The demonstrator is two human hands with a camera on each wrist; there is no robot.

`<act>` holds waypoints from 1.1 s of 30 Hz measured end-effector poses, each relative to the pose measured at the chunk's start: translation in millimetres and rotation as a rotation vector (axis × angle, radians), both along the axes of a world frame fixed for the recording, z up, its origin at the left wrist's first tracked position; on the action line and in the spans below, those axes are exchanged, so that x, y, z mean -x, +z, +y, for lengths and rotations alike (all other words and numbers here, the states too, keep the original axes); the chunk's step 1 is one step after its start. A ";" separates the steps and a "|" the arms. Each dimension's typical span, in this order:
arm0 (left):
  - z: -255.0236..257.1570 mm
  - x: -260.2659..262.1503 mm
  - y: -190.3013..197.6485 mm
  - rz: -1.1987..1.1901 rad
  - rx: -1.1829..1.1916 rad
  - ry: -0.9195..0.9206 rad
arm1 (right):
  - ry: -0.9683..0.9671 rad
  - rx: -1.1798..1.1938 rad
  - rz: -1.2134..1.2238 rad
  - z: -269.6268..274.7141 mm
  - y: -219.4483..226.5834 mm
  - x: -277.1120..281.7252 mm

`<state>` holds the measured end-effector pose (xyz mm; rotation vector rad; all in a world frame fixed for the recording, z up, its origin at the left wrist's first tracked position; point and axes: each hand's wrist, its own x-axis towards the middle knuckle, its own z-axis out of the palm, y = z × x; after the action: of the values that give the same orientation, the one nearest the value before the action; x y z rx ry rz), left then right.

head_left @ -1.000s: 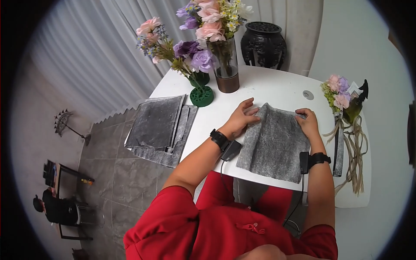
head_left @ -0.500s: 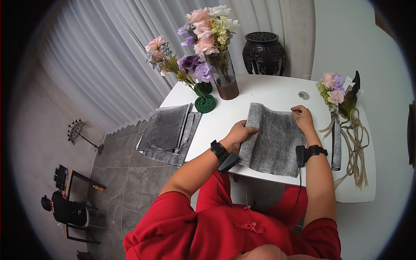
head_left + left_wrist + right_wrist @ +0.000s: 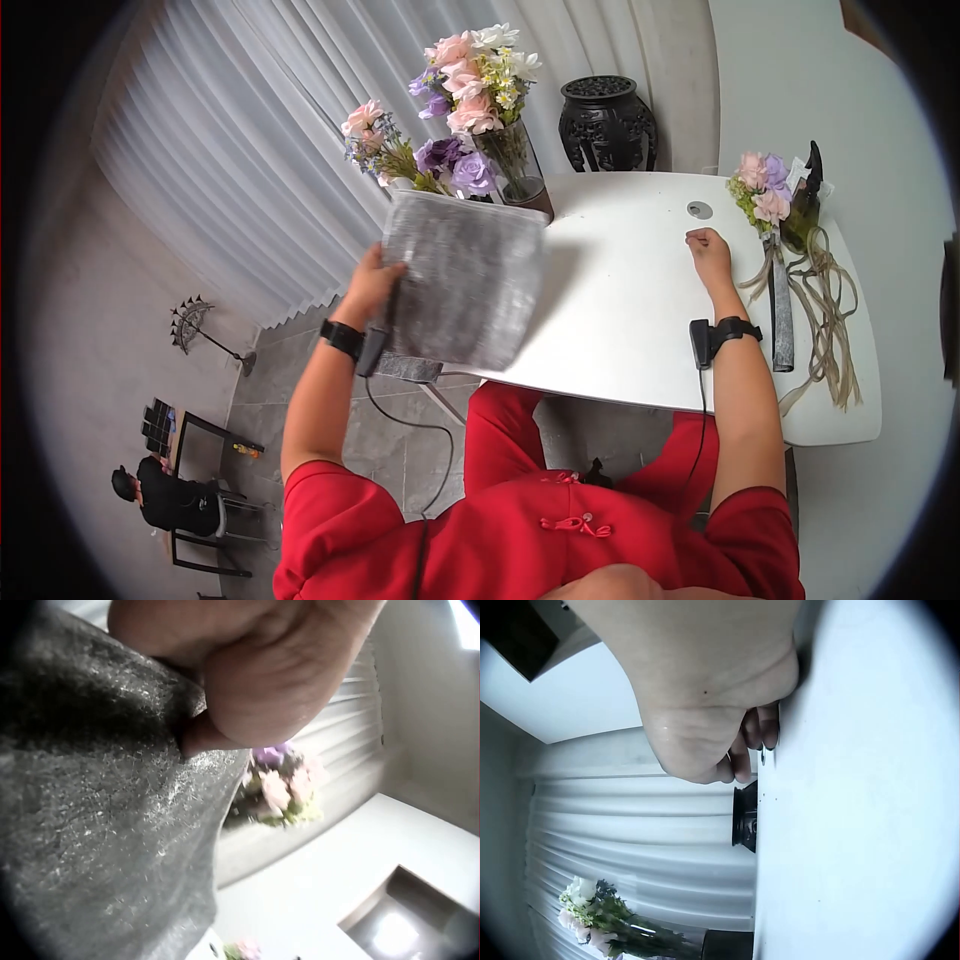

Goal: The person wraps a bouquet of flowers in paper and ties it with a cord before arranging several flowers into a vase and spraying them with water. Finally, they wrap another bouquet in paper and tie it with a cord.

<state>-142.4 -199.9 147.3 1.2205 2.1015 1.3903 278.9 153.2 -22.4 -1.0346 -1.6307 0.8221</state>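
Note:
My left hand (image 3: pixel 372 285) grips a grey non-woven wrapping sheet (image 3: pixel 465 280) by its left edge and holds it up over the left side of the white table (image 3: pixel 620 300). In the left wrist view the thumb presses against the fibrous face of the sheet (image 3: pixel 112 840). A stack of similar grey sheets (image 3: pixel 410 368) is mostly hidden under the raised one. My right hand (image 3: pixel 712 262) rests on the table toward the right with fingers loosely curled and nothing in them; the right wrist view shows the hand (image 3: pixel 720 712) low against the tabletop.
Behind the raised sheet stand a glass vase (image 3: pixel 520 165) of flowers and a purple rose (image 3: pixel 473 172). At the right lie a small bouquet (image 3: pixel 765 195), a narrow grey strip (image 3: pixel 782 325) and raffia strands (image 3: pixel 835 330), beside a spray bottle (image 3: pixel 803 215). Another person (image 3: pixel 185 500) sits far left.
My left hand has lifted the sheet off the table in front of me and swung it left over the stack. My right hand has let go of the sheet and stays at the right.

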 end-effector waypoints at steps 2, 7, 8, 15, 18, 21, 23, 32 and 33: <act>-14.5 52.2 3.0 0.044 0.033 0.065 | -0.001 -0.006 -0.002 -1.2 -1.2 -0.8; -31.6 139.6 -24.1 0.552 0.458 0.387 | -0.001 0.006 0.012 -5.6 0.3 -4.5; -29.0 144.7 -36.0 0.555 0.450 0.374 | -0.015 0.002 0.013 -6.4 0.3 -5.0; 1.3 100.0 -91.7 0.862 0.567 0.056 | -0.016 -0.032 -0.025 0.8 -10.3 -4.0; 0.4 75.8 -111.0 0.752 0.660 -0.121 | -0.045 0.000 -0.042 -10.4 3.0 -5.4; 7.8 64.6 -103.5 0.749 0.679 -0.097 | -0.146 -0.165 -0.279 -21.0 17.3 -10.5; 14.7 63.5 -99.0 0.810 0.693 -0.089 | -0.241 -0.222 -0.306 -26.2 28.7 -15.5; 76.0 -61.3 -74.4 0.658 0.303 -0.451 | -1.012 -0.442 -0.606 -26.6 51.6 -84.3; 84.9 -68.7 -81.0 0.604 0.268 -0.489 | -0.885 -0.191 -0.690 -21.2 46.9 -89.2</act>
<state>-73.7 -114.9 66.3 2.0302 2.0254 0.5449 368.1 132.0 24.6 -1.8082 -1.4857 -0.3147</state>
